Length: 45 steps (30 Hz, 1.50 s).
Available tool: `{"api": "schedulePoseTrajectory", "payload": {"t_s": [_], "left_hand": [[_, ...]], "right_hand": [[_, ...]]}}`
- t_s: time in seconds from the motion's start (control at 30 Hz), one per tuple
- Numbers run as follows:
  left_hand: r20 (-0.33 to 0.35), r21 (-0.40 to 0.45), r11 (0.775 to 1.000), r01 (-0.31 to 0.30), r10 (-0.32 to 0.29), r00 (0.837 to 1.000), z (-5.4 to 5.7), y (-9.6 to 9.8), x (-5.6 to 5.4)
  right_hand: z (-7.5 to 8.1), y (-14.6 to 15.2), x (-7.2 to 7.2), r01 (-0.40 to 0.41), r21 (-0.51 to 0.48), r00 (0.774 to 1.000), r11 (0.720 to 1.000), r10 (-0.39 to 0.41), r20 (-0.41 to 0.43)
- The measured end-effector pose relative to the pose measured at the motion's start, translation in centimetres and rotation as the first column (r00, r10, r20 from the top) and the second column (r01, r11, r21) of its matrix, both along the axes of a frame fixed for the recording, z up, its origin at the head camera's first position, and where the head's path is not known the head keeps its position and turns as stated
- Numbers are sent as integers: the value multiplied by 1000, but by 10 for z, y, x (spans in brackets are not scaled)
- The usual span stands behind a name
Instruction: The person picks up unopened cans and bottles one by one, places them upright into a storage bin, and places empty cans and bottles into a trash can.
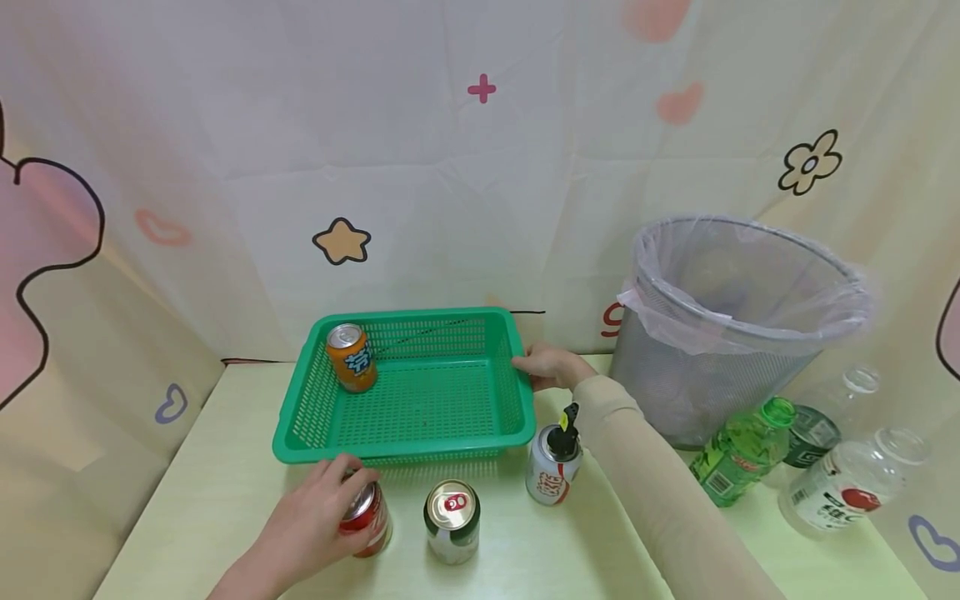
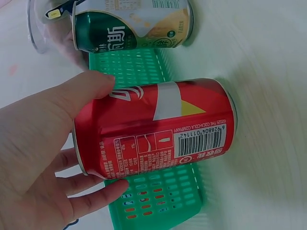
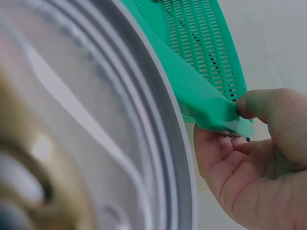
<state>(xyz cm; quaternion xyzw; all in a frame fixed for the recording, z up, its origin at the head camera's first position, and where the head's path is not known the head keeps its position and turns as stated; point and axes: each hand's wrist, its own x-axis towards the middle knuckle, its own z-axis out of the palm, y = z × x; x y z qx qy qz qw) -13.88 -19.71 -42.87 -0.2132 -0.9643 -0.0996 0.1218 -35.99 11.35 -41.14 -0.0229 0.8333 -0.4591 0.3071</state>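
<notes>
At near left the left hand (image 1: 311,518) curls its grip round a red can (image 2: 160,128); the right hand (image 1: 553,367) pinches a green basket (image 1: 423,408) at its right rim.

This looks like an indoor set-up: a pale desk (image 1: 187,508) hemmed behind and on both sides by hanging cloth (image 1: 450,200) printed with hearts (image 1: 681,103), a star (image 1: 342,242) and a flower (image 1: 793,160). Home or studio, I cannot tell.

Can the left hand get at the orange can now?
Probably not yet: the left hand holds the red can, and the near wall of the green basket stands before the orange can.
</notes>
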Motion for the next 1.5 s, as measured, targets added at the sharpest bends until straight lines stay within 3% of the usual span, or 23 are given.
{"api": "schedulePoseTrajectory", "payload": {"t_s": [0.43, 1.1, 1.5], "left_hand": [[135, -53, 999, -4, 11, 991, -4, 7, -1], [136, -110, 992, 58, -43, 990, 5, 7, -9], [219, -165, 983, 85, -47, 974, 12, 9, -15]], "right_hand": [[-3, 0, 0, 17, -30, 1000, 999, -17, 9], [-2, 0, -2, 3, -53, 1000, 999, -2, 17], [-2, -1, 0, 28, -17, 1000, 999, -28, 8]]}}
